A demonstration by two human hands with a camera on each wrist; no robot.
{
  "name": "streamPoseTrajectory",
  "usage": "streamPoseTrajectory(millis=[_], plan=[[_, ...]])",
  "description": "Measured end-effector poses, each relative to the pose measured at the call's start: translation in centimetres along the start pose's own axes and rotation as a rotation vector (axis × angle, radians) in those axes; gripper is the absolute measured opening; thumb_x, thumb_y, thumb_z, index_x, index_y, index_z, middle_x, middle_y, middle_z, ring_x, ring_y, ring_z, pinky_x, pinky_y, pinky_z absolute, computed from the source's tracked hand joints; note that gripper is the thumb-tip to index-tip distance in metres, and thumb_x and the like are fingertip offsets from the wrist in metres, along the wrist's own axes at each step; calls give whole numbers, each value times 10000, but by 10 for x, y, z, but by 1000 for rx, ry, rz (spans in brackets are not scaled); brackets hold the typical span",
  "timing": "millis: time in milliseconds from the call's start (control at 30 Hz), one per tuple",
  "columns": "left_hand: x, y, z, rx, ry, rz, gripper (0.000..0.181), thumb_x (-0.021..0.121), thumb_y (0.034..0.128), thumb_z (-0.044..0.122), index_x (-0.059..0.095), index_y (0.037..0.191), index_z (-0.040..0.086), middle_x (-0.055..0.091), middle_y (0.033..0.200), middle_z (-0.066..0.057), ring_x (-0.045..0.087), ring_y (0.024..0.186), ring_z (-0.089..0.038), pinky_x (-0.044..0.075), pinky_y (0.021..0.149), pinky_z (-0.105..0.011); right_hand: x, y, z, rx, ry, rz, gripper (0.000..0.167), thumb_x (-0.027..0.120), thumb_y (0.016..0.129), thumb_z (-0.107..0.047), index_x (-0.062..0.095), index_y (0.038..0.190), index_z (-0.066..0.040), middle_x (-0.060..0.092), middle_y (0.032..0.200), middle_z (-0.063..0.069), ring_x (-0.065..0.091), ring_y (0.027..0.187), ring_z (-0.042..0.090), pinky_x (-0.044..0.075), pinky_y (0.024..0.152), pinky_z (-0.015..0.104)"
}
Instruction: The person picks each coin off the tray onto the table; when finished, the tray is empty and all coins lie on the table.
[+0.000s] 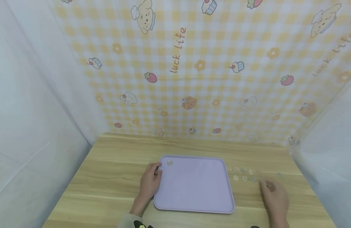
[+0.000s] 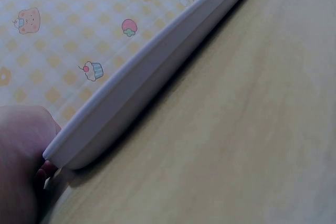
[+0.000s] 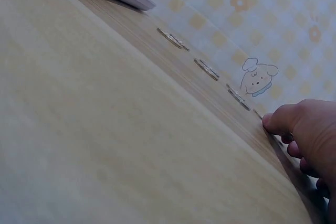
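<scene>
A flat lilac tray [image 1: 193, 185] lies on the table. My left hand [image 1: 150, 180] grips its left rim, thumb toward the tray; in the left wrist view part of that hand [image 2: 23, 153] shows at the tray's corner. One small clear round disc [image 1: 170, 163] sits in the tray's far left corner. Right of the tray, several similar clear discs [image 1: 244, 178] lie in two short rows. My right hand [image 1: 274, 198] is low over the table at the rows' right end, fingers bent. Its thumb tip [image 3: 269, 120] meets a disc's edge; whether it pinches one is hidden.
The wood-grain table [image 1: 112, 180] ends at a yellow checked cloth [image 1: 175, 88] hanging behind. White sheets hang on the left [image 1: 35, 110] and right [image 1: 332, 139]. A lone disc [image 1: 279, 174] lies beyond my right hand.
</scene>
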State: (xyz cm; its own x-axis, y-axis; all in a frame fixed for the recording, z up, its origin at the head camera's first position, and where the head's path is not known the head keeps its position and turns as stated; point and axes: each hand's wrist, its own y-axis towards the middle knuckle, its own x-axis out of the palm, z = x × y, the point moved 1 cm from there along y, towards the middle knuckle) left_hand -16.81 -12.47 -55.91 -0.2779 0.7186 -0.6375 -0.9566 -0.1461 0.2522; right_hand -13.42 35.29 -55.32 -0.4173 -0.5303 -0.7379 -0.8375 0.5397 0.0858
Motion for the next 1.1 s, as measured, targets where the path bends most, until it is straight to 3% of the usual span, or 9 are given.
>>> streamPoseTrajectory(millis=[733,967,1100], plan=[[0,-1,0,-1,-16,4,301,662,933,132,672,1231,87,653,1129,-46,615,898,-130,513,752,-319,2,3,2,-54,-21,-4,462,615,977,-322,621,1219,70,633,1219,316,582,1134,474,415,972,616],[0,0,0,-2,-9,-2,304,664,935,131,669,1236,88,650,1122,-45,598,883,-118,503,737,-300,3,2,5,-11,22,22,499,551,994,-354,578,1293,45,644,1179,312,616,1056,447,478,870,568],[0,0,0,3,-10,-4,303,663,936,133,668,1235,86,647,1112,-40,588,876,-112,498,730,-291,3,4,5,40,55,24,541,513,1004,-389,539,1354,23,649,1171,291,627,998,403,497,750,432]])
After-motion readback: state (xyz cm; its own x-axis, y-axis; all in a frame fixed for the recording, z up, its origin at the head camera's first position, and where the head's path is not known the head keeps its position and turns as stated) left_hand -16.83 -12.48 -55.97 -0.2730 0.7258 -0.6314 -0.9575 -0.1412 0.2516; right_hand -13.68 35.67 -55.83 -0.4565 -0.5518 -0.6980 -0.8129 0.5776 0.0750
